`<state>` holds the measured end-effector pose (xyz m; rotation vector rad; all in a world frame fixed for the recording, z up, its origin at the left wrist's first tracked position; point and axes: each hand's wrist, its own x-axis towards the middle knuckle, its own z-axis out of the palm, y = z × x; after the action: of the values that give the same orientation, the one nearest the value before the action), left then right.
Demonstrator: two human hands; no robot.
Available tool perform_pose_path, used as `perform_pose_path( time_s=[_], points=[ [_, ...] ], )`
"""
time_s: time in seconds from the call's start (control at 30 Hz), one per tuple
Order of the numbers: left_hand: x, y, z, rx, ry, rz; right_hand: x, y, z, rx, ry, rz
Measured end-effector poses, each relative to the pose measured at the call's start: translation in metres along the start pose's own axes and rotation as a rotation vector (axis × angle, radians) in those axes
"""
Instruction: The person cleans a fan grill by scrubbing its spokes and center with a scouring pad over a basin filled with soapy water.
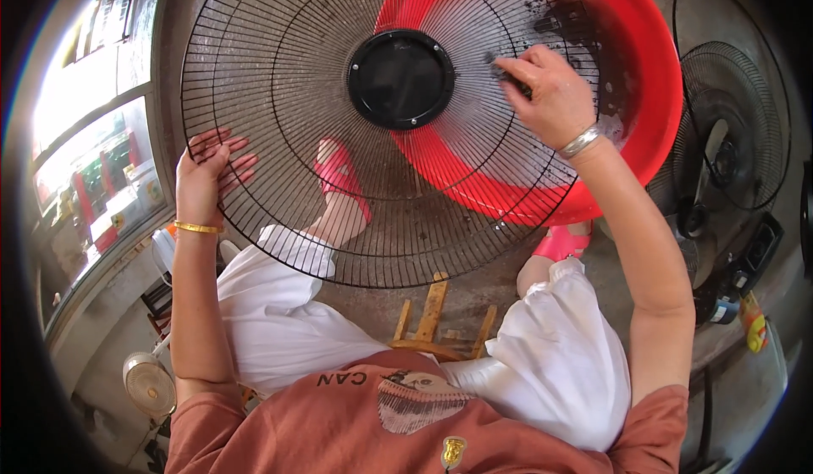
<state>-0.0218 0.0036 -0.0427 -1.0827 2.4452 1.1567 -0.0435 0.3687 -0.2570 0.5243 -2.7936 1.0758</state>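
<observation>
A round black wire fan grille [394, 220] with a black centre disc [401, 79] lies tilted before me, its right part over a red plastic basin [660, 80]. My left hand [208, 166] holds the grille's left rim, the fingers reaching through or behind the wires. On the grille's right side, my right hand [551, 96] pinches a small dark scrubbing pad [517, 85] against the wires; the pad is blurred and partly hidden by the fingers. Foamy water [610, 128] and dark parts [565, 20] sit in the basin, seen partly through the wires.
At the right, another fan grille with a blade [714, 137] lies on the floor, with a dark fan base [759, 245] nearby. A wooden stool [435, 309] is beneath me. A small pale fan [149, 382] stands at lower left, below a window [95, 156].
</observation>
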Motion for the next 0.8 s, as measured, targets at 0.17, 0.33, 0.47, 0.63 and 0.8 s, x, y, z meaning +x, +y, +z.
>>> perform_pose_path(
  time_s=[0.17, 0.33, 0.47, 0.63, 0.8],
  points=[
    [-0.002, -0.001, 0.003, -0.012, -0.012, 0.002, 0.018, -0.019, 0.016, 0.173, -0.060, 0.073],
    [-0.004, 0.002, 0.009, -0.029, 0.013, 0.009, 0.024, -0.015, 0.038, 0.115, 0.014, -0.048],
    [-0.003, 0.003, 0.009, -0.030, -0.001, 0.021, 0.022, -0.013, 0.039, 0.117, 0.045, -0.059],
    [-0.003, 0.003, 0.006, 0.001, -0.015, 0.014, 0.021, -0.011, 0.028, -0.063, -0.087, -0.143],
    [-0.005, 0.005, 0.009, 0.027, -0.005, 0.012, 0.033, -0.002, 0.017, 0.200, -0.084, 0.016]
  ],
)
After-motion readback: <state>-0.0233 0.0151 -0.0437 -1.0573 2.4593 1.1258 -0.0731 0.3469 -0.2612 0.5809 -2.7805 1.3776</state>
